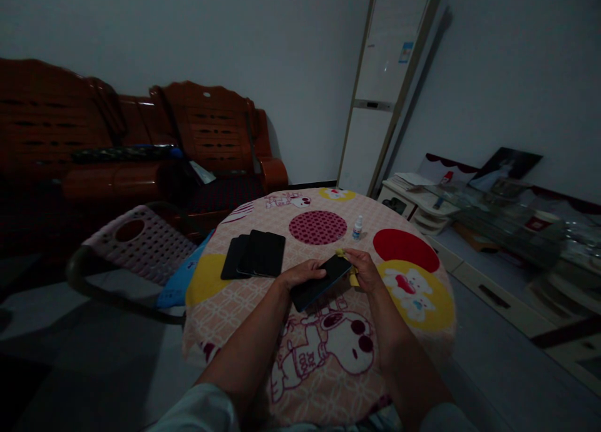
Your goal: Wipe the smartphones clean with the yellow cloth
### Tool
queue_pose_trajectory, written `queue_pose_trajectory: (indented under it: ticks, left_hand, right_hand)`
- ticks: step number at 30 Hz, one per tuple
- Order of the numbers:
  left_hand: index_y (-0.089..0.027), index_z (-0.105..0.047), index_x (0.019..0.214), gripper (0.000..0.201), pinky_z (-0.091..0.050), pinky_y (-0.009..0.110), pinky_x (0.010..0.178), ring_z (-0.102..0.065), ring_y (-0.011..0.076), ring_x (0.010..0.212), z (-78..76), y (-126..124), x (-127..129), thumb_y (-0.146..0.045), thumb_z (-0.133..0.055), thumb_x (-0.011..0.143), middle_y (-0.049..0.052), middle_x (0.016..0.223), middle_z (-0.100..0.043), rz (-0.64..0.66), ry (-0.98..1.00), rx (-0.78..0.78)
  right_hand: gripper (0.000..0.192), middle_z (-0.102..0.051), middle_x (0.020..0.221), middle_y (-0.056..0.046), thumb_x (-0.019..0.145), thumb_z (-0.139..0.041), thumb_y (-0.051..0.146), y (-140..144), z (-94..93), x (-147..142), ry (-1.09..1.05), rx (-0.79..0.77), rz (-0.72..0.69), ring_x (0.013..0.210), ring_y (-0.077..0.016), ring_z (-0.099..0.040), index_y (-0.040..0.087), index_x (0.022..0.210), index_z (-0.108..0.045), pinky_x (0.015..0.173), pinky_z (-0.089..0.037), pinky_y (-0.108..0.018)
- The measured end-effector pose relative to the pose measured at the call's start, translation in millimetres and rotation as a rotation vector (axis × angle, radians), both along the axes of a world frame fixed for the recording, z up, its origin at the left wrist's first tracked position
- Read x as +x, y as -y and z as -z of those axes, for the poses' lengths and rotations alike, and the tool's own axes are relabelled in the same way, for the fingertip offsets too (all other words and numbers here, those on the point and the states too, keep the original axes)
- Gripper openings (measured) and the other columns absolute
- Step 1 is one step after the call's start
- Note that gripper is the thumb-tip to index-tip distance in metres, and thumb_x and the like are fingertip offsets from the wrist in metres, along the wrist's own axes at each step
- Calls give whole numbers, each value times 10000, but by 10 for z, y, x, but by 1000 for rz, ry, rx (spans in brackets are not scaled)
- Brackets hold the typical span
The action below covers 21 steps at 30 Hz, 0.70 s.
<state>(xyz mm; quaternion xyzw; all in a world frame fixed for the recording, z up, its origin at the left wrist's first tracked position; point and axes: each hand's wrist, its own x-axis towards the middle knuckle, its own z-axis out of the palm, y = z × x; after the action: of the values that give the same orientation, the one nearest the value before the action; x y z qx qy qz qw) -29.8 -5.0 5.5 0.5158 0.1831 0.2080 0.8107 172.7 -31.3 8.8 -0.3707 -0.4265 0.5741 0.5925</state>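
Note:
My left hand (303, 273) is closed around the near-left side of a dark, flat phone (319, 284), with the thumb lying on its black face. At the phone's far-right end, my right hand (362, 269) pinches a yellow cloth (354, 278) against the edge. Part of that cloth is hidden by the fingers. The phone is held tilted just above the table. To the left, dark flat devices (267, 253) lie overlapping on the tablecloth. Beyond my right hand stands a small white bottle (358, 226) with a blue and red label.
A patterned pink tablecloth (323, 397) covers the round table. At the left is a woven chair (141, 241) with a blue item on it. Wooden seats (206, 128) line the back wall. A tall white cabinet-like unit (370, 131) and a low cabinet (488, 291) stand to the right.

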Motion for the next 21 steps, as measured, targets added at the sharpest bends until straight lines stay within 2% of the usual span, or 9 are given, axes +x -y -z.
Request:
queue_pose_trajectory:
  ticks: [5, 10, 12, 16, 19, 21]
  left_hand:
    - [-119, -682, 1025, 534, -446, 201, 533, -615, 150, 585, -2, -5, -10, -422, -809, 604, 100, 832, -691, 17, 0, 33]
    - [-117, -665, 1063, 572, -443, 206, 551, -627, 163, 624, 27, -28, -13, -446, -795, 613, 107, 869, -691, -11, 25, 58]
    - [-117, -661, 1065, 578, -440, 205, 553, -629, 165, 633, 34, -35, -11, -449, -795, 611, 106, 870, -692, -31, 33, 58]
    - [-123, -665, 1050, 565, -448, 211, 565, -631, 165, 633, 18, -21, -12, -441, -801, 603, 107, 874, -694, -16, 30, 38]
    - [-116, -675, 1015, 559, -445, 215, 542, -626, 163, 603, -5, 4, -13, -433, -819, 577, 105, 840, -693, 15, 4, 19]
    - [-110, -683, 985, 552, -448, 223, 533, -622, 166, 588, -11, 13, -11, -430, -828, 560, 105, 817, -692, 11, -1, 12]
  right_hand:
    - [268, -742, 752, -25, 639, -757, 306, 0, 0, 13, 27, 20, -3, 629, -146, -663, 195, 882, -740, 584, -516, -232]
    - [309, -675, 545, -2, 656, -752, 341, 33, -1, 98, -20, -24, -81, 393, -125, -562, 163, 908, -724, 401, -482, -233]
    - [325, -646, 489, 8, 657, -748, 354, 40, 2, 122, -47, -40, -110, 358, -129, -543, 162, 918, -714, 368, -479, -241]
    - [303, -681, 555, -2, 646, -753, 333, 28, -8, 84, -45, -30, -83, 392, -126, -564, 166, 897, -721, 383, -481, -230]
    - [260, -723, 675, -14, 613, -774, 301, 13, -29, 3, -21, -18, -21, 505, -120, -614, 171, 835, -737, 466, -495, -203]
    - [237, -723, 684, -10, 607, -779, 294, 7, -36, -38, -12, -11, -9, 561, -116, -632, 172, 807, -741, 521, -504, -189]
